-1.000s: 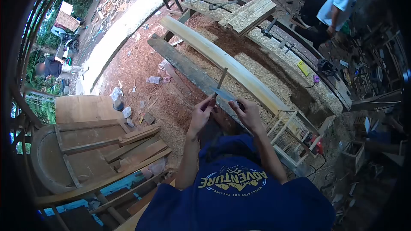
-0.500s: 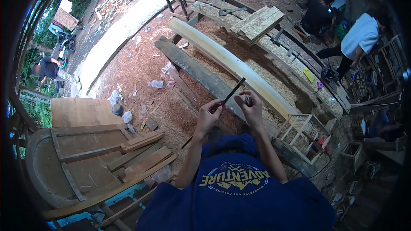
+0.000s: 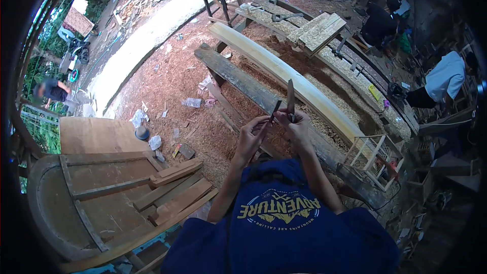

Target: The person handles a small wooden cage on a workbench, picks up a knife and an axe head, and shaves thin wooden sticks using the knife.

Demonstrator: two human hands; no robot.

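My left hand [image 3: 252,136] pinches a thin dark stick [image 3: 275,107] near the middle of the view, above my blue shirt. Close beside it, my right hand [image 3: 298,128] is wrapped round a knife [image 3: 290,94], whose brownish blade points up and away from me. The blade stands just right of the stick's upper end; whether the two touch I cannot tell. Beyond both hands lies a long weathered plank [image 3: 238,78], and past that a pale curved beam [image 3: 284,71].
A small slatted wooden frame [image 3: 373,155] stands at the right. Wood pieces [image 3: 182,193] lie on a large panel [image 3: 111,172] at lower left. Stacked boards [image 3: 322,33] rest on the far bench. People are at the far right, the top and the left. Shavings cover the ground.
Both hands have come closer together. The knife blade, flat across the stick a second ago, now points upward. The person in white has moved further right, and the view has shifted.
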